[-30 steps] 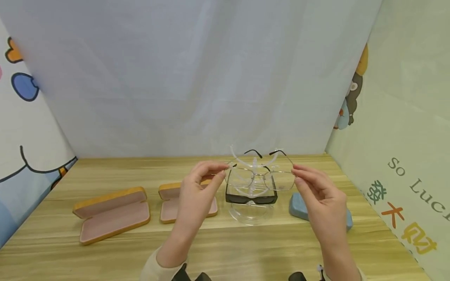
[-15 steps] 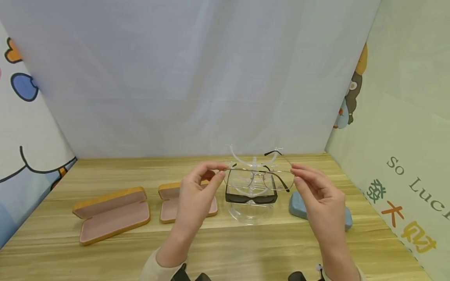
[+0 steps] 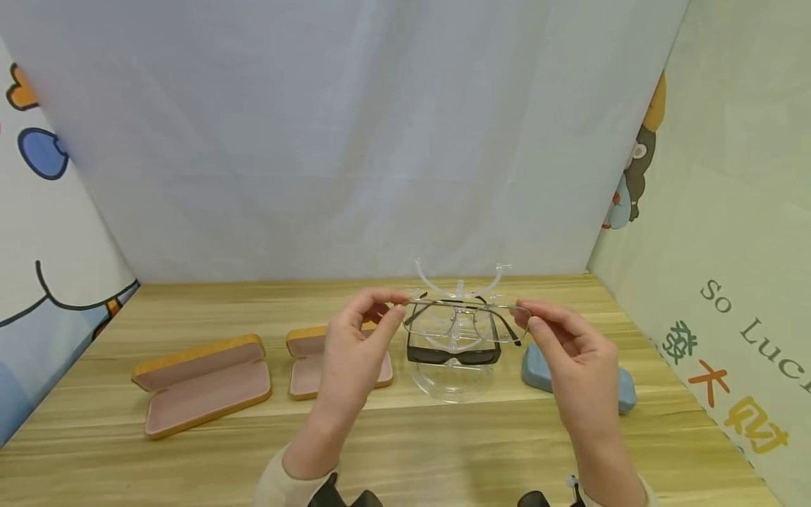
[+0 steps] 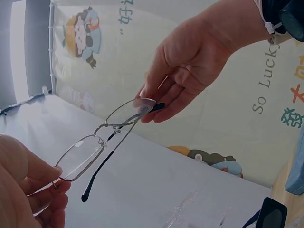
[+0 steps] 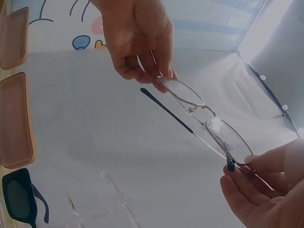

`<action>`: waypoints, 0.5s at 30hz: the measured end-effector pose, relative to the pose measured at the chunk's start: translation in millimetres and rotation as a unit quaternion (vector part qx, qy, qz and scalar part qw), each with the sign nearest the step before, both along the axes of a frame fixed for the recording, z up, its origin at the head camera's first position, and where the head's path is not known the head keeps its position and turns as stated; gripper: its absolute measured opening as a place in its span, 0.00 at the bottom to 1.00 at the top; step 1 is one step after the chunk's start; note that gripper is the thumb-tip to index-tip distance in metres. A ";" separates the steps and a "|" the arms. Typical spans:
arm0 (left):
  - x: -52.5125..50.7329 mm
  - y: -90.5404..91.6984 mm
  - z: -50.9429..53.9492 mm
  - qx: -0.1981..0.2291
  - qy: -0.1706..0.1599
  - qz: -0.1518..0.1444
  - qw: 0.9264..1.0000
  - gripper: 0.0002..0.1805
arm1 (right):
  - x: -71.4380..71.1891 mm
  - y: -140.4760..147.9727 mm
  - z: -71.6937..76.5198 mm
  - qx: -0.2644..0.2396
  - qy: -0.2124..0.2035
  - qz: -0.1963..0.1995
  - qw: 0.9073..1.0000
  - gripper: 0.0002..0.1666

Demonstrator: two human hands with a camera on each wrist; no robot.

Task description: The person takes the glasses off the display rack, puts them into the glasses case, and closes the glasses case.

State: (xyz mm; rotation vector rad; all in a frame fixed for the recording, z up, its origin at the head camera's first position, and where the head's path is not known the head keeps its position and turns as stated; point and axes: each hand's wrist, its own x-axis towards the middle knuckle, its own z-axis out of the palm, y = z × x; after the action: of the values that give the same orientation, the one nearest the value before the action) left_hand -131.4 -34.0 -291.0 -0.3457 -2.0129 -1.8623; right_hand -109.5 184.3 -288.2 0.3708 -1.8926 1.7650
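Observation:
Thin metal-framed eyeglasses (image 3: 500, 325) hang in the air between my two hands, in front of a clear display stand (image 3: 451, 396). My left hand (image 3: 355, 345) pinches one end of the frame between thumb and fingers. At the other end, my right hand (image 3: 579, 359) pinches the frame the same way. Both dark-tipped temples lie folded behind the lenses (image 4: 80, 156), crossing in the head view. Black sunglasses (image 3: 453, 356) sit low on the stand, partly seen through the held eyeglasses. The stand's top arms hold nothing.
Left on the wooden table (image 3: 209, 465) lies an open yellow glasses case (image 3: 209, 398) with pink lining. A second open case (image 3: 307, 380) is partly behind my left hand. A blue case (image 3: 538, 370) lies partly behind my right hand. White cloth (image 3: 304, 141) hangs behind.
The eyeglasses' temples have folded inward: first the left one swung behind the lenses, then the right. Both hands keep their hold, and the right has shifted slightly inward.

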 end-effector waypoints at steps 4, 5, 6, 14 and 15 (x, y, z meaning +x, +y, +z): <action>-0.8 1.0 -0.2 0.007 -0.003 -0.004 1.000 0.07 | -1.3 0.1 -1.2 -0.043 -0.015 0.027 0.999 0.13; -1.0 1.2 -0.4 0.010 -0.004 -0.006 1.000 0.07 | -2.0 0.2 -2.1 -0.055 -0.010 0.037 0.998 0.13; -1.2 1.5 -0.5 0.017 -0.007 -0.010 1.000 0.07 | -2.8 0.2 -3.1 -0.068 -0.001 0.052 0.996 0.12; -0.8 1.4 -0.9 0.048 -0.035 -0.028 0.998 0.07 | -8.0 1.3 -8.9 -0.139 0.015 0.134 0.981 0.12; -1.1 1.2 -1.2 0.045 -0.038 -0.027 0.998 0.07 | -8.4 1.4 -9.5 -0.137 0.011 0.134 0.981 0.12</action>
State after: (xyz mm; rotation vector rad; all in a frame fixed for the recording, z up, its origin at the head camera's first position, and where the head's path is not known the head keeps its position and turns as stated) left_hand -132.5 -32.8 -292.2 -0.3107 -1.9782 -2.0199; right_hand -117.8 185.7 -297.7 0.5602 -1.6125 2.1556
